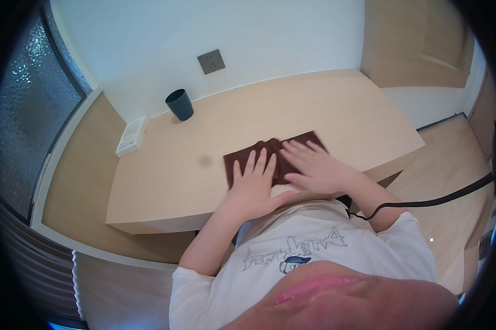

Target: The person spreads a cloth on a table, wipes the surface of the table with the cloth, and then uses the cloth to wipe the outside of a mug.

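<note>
A dark brown cloth [287,165] lies on the light wooden desk [169,181], close to the edge in front of me. My left hand [254,185] rests palm down on its left part, fingers spread and pointing away from me. On the right part lies my right hand [314,165], also palm down, its fingers apart and angled toward the left. Between the two hands the cloth is bunched into a raised fold near its far edge. Neither hand grips it; parts of the cloth are hidden under the fingers and palms.
A dark teal cup [181,106] stands near the wall at the back left. Left of it lies a white packet [132,136] bearing writing. A wall socket [211,62] is above the desk. A black cable [429,203] runs past my right arm.
</note>
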Motion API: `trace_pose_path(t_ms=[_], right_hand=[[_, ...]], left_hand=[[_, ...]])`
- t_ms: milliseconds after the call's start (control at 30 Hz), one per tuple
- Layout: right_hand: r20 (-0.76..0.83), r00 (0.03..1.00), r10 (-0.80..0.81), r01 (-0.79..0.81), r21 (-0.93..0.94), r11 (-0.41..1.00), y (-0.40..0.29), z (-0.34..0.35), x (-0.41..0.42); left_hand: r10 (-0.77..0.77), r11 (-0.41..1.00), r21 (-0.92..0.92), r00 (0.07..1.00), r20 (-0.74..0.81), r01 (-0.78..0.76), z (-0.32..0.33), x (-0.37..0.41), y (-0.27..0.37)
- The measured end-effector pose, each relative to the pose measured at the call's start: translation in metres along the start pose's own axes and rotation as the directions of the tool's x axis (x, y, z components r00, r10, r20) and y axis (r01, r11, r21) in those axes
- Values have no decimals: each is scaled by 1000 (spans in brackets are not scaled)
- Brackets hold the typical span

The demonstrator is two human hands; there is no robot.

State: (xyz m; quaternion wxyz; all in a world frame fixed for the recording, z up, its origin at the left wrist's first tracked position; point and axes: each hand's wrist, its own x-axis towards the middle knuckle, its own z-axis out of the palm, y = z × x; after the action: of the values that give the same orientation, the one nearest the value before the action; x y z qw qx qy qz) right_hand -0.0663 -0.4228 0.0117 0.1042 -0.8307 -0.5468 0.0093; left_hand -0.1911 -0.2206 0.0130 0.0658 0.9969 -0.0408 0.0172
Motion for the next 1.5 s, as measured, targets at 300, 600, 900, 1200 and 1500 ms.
trace_pose_path(t_ms=[300,600,900,1200,1500], right_hand=[[11,1000,-7,8,-82,997,10,-11,-74],[150,988,30,-19,-71,997,31,7,50],[50,980,193,-185,-132,974,86,18,173],[96,984,-148,162,-157,974,14,14,21],[151,985,90,-29,-365,930,133,13,117]], left_hand=[[77,996,55,993,-87,-72,11,-27,41],[-68,998,18,995,72,67,-4,-1,-61],[-251,968,31,967,50,250,3,151,-101],[94,995,3,988,119,-95,20,16,-11],[-48,999,-11,978,203,51,15,198,-31]])
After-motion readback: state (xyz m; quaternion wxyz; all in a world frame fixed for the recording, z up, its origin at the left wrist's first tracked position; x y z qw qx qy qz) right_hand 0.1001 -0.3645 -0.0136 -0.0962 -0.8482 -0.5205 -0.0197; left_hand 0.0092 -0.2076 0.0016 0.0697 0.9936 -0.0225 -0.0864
